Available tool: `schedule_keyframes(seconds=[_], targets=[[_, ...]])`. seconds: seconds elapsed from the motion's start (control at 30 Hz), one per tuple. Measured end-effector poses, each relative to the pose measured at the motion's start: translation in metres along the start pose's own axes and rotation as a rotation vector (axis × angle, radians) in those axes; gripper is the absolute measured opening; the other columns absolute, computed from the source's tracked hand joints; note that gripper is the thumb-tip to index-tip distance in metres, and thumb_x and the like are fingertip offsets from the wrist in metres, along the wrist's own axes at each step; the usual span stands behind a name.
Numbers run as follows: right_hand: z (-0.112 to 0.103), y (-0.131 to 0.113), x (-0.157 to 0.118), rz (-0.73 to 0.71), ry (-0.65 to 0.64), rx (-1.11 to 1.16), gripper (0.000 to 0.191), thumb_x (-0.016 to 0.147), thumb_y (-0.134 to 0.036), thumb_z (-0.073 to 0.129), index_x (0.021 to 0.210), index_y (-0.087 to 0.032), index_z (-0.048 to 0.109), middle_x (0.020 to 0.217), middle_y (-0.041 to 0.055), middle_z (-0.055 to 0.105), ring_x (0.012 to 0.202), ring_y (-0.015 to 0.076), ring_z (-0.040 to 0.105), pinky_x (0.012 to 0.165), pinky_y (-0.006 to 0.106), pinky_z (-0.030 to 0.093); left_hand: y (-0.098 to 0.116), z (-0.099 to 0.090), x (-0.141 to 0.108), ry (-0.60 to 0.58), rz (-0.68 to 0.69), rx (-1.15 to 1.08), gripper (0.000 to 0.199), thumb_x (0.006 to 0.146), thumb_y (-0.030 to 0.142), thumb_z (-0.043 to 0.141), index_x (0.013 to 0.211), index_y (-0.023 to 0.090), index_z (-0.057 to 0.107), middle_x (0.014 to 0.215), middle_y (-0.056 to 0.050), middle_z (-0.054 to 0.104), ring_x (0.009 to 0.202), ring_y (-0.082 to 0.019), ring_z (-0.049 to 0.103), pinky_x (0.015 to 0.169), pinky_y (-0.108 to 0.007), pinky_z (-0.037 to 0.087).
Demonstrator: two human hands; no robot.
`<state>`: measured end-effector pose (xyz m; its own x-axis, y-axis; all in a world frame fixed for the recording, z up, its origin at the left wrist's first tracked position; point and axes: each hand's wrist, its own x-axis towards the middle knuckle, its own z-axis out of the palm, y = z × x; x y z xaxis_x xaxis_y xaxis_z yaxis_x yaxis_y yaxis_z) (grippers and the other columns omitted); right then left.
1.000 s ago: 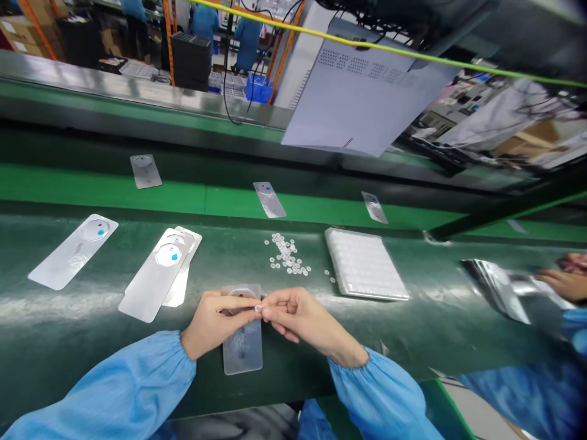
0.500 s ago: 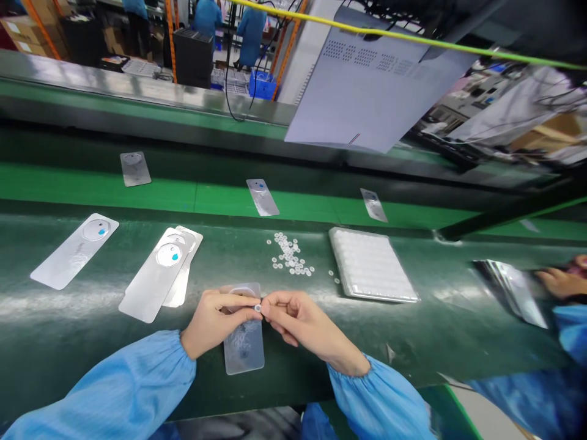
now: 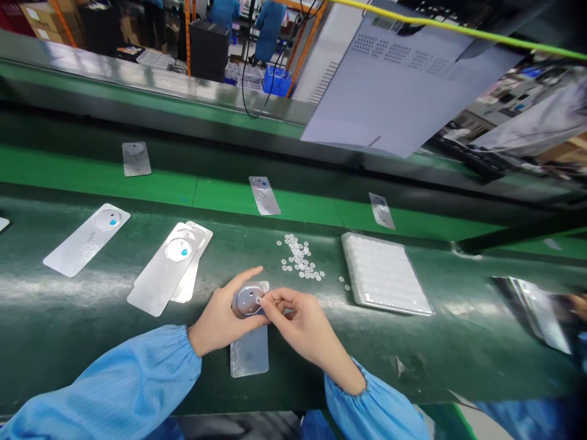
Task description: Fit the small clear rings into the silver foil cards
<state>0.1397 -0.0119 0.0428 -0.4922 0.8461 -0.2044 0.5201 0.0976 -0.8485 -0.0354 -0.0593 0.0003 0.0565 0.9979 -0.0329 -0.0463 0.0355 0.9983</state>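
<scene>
A long dark green workbench [image 3: 293,382] runs across a busy workshop, with a brighter green strip [image 3: 312,209] along its far side and a blue bin [image 3: 276,80] in the background. At its near edge, a worker in blue sleeves bends both hands to a flat grey plate [image 3: 250,357], which lies in front of the body with its round window [image 3: 246,300] at the far end. The left hand [image 3: 224,321] lies over the plate with thumb and forefinger spread wide around the window; whether it presses down cannot be told. The right hand [image 3: 302,321] has thumb and forefinger pinched together, apparently on one small ring [image 3: 258,300] at the window's right edge, its other fingers curled in. The step in hand looks to be placing that ring at the window; the next move would call for a steady plate, a careful line-up and a light press before letting go. Just beyond lies a scatter of rings [image 3: 300,256], with a white tray [image 3: 387,272] to its right and overlapping silver plates [image 3: 156,275] to the left. At the far right, a blurred co-worker's hand [image 3: 579,305] is near a fanned stack [image 3: 536,311].
</scene>
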Motion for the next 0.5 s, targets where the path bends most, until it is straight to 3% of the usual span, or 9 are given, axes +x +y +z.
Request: schedule_keyframes(seconds=[0.23,0.5], targets=[[-0.0011,-0.0008,0.0027,0.025,-0.016,-0.010,0.031,0.092,-0.045,0.060,0.079,-0.018,0.068,0.067,0.0027,0.066,0.059,0.0148,0.057,0.053,0.025,0.041,0.0089,0.0026,-0.0012,-0.010,-0.055,-0.236,0.104,0.081,0.024,0.078,0.164,0.025,0.016,0.084,0.000,0.066,0.072,-0.016,0.063,0.072,-0.027,0.056],[-0.0047,-0.0016,0.0061,0.031,-0.040,-0.005,0.031,0.090,-0.045,0.062,0.079,-0.017,0.070,0.067,0.0027,0.066,0.059,0.0145,0.058,0.052,0.024,0.042,0.0057,0.0022,-0.0021,-0.051,-0.020,-0.200,0.103,0.084,0.017,0.070,0.165,0.022,0.007,0.073,0.006,0.053,0.063,-0.010,0.051,0.060,-0.020,0.045]])
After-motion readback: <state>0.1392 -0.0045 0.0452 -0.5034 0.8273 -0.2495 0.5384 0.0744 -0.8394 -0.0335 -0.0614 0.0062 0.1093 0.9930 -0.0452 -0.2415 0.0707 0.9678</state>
